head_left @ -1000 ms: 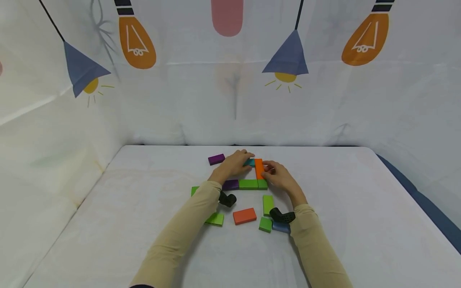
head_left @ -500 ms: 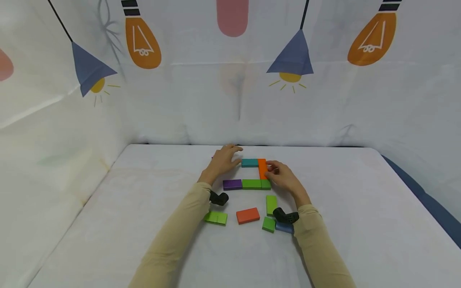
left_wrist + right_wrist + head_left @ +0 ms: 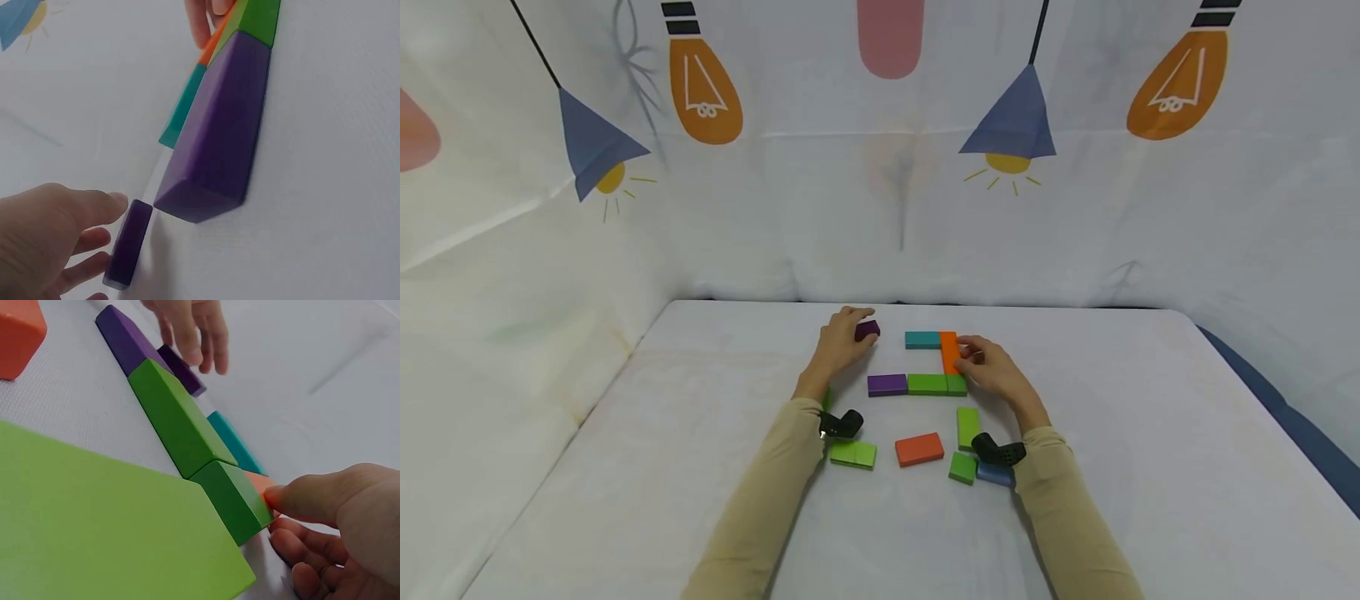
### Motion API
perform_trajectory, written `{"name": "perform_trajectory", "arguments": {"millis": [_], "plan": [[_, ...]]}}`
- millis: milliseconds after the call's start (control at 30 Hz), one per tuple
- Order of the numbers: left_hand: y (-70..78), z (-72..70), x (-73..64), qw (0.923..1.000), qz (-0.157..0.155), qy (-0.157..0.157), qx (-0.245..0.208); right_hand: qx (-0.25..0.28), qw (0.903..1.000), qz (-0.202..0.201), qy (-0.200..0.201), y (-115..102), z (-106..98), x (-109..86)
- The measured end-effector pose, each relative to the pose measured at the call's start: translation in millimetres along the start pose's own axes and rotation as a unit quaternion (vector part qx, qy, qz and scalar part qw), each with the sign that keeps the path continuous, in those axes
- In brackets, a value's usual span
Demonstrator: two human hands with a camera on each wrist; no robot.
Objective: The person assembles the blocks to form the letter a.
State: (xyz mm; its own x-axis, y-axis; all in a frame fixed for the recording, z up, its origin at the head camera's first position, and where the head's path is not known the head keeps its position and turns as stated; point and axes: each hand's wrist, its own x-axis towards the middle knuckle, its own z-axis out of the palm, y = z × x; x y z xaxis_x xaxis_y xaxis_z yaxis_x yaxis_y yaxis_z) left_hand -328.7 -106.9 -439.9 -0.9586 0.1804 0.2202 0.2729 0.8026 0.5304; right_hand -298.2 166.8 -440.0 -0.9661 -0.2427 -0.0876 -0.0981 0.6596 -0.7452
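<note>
Left hand (image 3: 838,346) has shifted leftward from beside the teal block (image 3: 922,340) to the far dark purple block (image 3: 867,329) on the surface (image 3: 880,542), thumb and fingers parted around it; firm contact cannot be confirmed. Right hand (image 3: 996,368), fingers loosely bent, touches the right side of the orange block (image 3: 950,353), encircling nothing. Left fingers partly cover the dark purple block; the right wrist camera (image 3: 997,452) partly hides a blue block (image 3: 996,475).

White table (image 3: 1150,400), pale wall (image 3: 835,217) with blue lamp prints (image 3: 1011,121) and orange bulb prints (image 3: 703,93)
</note>
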Motion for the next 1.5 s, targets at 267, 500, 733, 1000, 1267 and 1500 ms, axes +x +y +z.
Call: {"name": "perform_trajectory", "arguments": {"millis": [267, 500, 733, 1000, 1267, 1500], "plan": [[-17.5, 3.8, -1.7, 0.9996, -0.002, 0.011, -0.025, -0.001, 1.0, -0.001, -0.001, 0, 3, 1.6], [-27.6, 7.7, -5.0, 0.9988, 0.004, 0.023, -0.042, -0.001, 1.0, -0.002, 0.001, 2, 3, 0.4], [-32.0, 9.7, -6.1, 0.9984, 0.022, 0.035, -0.038, 0.001, 0.9998, -0.019, 0.005, 0, 3, -3.7], [-33.2, 10.3, -7.7, 0.9975, 0.032, 0.047, -0.043, 0.001, 1.0, 0.006, 0.003, 1, 5, -2.0], [-32.3, 8.3, -10.3, 0.9974, 0.026, 0.044, -0.05, 0.002, 1.0, 0.007, 0.002, -2, 6, -5.8], [-31.6, 9.0, -10.6, 0.997, 0.027, 0.037, -0.063, 0.001, 1.0, 0.009, 0.001, -2, 6, -5.0]]}}
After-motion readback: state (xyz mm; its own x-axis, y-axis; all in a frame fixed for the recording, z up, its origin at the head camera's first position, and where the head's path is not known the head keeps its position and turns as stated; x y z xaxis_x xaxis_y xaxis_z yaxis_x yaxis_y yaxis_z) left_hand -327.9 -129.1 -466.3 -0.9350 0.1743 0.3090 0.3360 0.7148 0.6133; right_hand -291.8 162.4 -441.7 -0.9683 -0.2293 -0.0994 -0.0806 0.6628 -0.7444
